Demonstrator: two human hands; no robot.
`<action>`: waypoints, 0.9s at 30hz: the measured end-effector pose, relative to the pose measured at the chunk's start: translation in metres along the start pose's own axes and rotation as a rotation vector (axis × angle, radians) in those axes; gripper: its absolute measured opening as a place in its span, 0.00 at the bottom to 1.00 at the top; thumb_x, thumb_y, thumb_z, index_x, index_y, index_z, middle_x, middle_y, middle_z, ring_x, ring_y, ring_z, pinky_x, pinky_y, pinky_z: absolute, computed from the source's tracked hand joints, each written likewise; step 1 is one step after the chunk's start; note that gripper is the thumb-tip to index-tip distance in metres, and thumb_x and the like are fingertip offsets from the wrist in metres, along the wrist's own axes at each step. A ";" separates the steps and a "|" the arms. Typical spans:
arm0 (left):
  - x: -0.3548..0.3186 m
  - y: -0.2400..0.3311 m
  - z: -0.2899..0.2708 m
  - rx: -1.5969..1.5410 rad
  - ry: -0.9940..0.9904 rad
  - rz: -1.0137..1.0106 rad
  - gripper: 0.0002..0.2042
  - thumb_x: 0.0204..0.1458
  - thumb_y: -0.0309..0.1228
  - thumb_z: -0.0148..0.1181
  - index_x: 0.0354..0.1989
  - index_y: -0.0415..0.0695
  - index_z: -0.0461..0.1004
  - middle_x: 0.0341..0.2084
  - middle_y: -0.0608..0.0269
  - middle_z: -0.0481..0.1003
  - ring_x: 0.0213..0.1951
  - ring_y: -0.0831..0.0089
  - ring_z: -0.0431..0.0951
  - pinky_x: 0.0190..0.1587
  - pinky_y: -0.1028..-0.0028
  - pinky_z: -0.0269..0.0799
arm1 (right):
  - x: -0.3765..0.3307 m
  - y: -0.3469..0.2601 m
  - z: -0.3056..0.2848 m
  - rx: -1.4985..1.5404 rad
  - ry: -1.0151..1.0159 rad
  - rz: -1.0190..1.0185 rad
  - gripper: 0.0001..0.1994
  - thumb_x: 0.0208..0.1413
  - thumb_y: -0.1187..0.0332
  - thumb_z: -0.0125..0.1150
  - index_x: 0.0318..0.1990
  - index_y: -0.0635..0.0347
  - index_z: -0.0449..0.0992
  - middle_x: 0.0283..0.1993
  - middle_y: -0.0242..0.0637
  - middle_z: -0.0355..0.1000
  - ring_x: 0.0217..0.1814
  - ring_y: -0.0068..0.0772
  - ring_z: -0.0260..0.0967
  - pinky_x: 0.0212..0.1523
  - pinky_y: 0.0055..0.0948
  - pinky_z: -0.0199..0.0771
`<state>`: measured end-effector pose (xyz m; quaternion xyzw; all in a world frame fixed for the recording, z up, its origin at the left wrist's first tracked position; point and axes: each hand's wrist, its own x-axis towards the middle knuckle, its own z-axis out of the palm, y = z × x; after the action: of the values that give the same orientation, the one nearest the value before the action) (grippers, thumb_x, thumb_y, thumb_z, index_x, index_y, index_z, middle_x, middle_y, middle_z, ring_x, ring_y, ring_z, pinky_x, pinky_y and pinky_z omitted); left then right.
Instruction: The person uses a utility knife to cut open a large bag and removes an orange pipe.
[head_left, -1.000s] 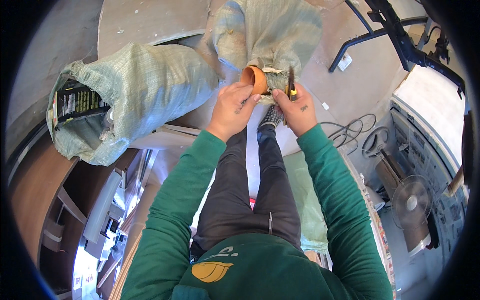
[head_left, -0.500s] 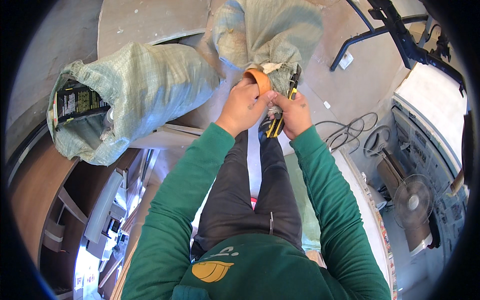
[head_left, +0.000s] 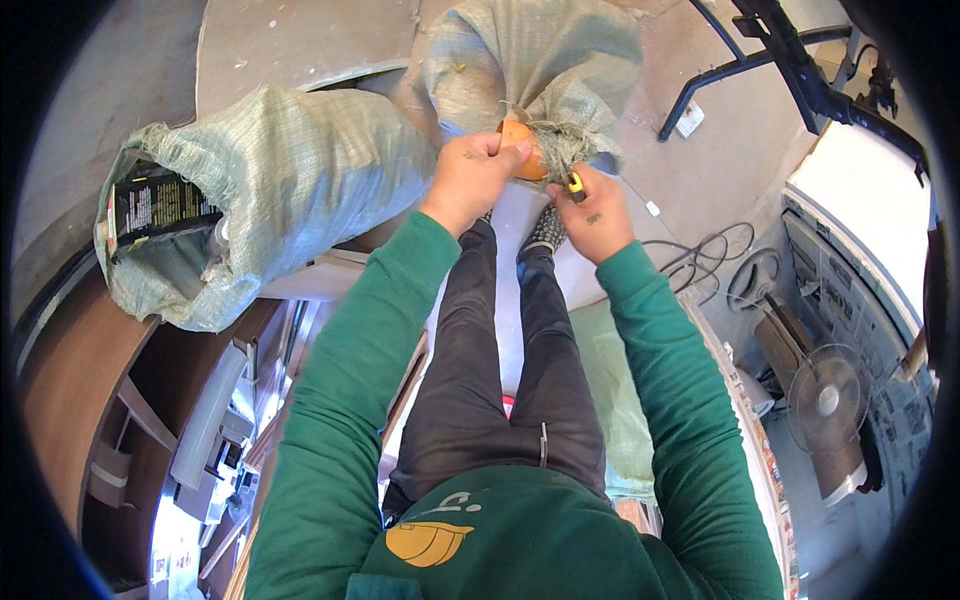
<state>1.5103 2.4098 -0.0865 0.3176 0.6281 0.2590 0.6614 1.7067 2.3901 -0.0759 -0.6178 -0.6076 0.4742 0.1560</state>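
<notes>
My left hand (head_left: 472, 175) is closed on what looks like a roll of orange tape (head_left: 519, 147), at the gathered neck of a woven sack (head_left: 535, 60) that lies beyond my feet. Frayed sack cloth (head_left: 568, 148) bunches right beside the orange roll. My right hand (head_left: 590, 212) grips a yellow and black utility knife (head_left: 576, 184) close to the frayed cloth. Only a yellow end of the knife shows past my fingers, and its blade cannot be made out.
Another woven sack (head_left: 310, 190) lies to the left, with a black printed box (head_left: 160, 205) in its open mouth. A black metal frame (head_left: 745, 65) stands at the far right. Coiled cable (head_left: 700, 255) and a fan (head_left: 827, 400) are on the right, wooden shelving (head_left: 75, 390) on the left.
The orange roll has turned and now sits lower against the sack's neck. My right hand has moved down slightly and the knife has swung, so its long handle no longer shows.
</notes>
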 end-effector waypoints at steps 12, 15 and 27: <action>-0.064 0.022 -0.006 0.898 0.120 0.869 0.14 0.46 0.26 0.65 0.43 0.41 0.79 0.43 0.60 0.80 0.47 0.63 0.76 0.51 0.62 0.69 | -0.027 -0.047 -0.022 0.573 0.260 0.272 0.13 0.54 0.68 0.71 0.42 0.61 0.73 0.30 0.29 0.71 0.24 0.17 0.64 0.25 0.20 0.66; -0.068 0.016 -0.012 0.935 0.007 0.886 0.15 0.45 0.25 0.64 0.44 0.40 0.79 0.44 0.61 0.80 0.47 0.63 0.76 0.51 0.62 0.70 | -0.016 -0.051 -0.025 0.287 0.068 0.054 0.13 0.54 0.66 0.72 0.42 0.61 0.75 0.30 0.27 0.70 0.27 0.16 0.63 0.28 0.20 0.67; -0.060 0.009 -0.022 0.916 -0.033 0.848 0.10 0.42 0.25 0.66 0.35 0.41 0.77 0.32 0.60 0.78 0.41 0.61 0.77 0.46 0.64 0.70 | 0.010 -0.040 -0.028 0.174 -0.368 0.150 0.13 0.56 0.65 0.69 0.34 0.65 0.72 0.27 0.35 0.67 0.32 0.27 0.65 0.33 0.31 0.69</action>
<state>1.4848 2.3733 -0.0403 0.7948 0.4842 0.1983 0.3073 1.7025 2.4187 -0.0349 -0.5485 -0.5348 0.6400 0.0595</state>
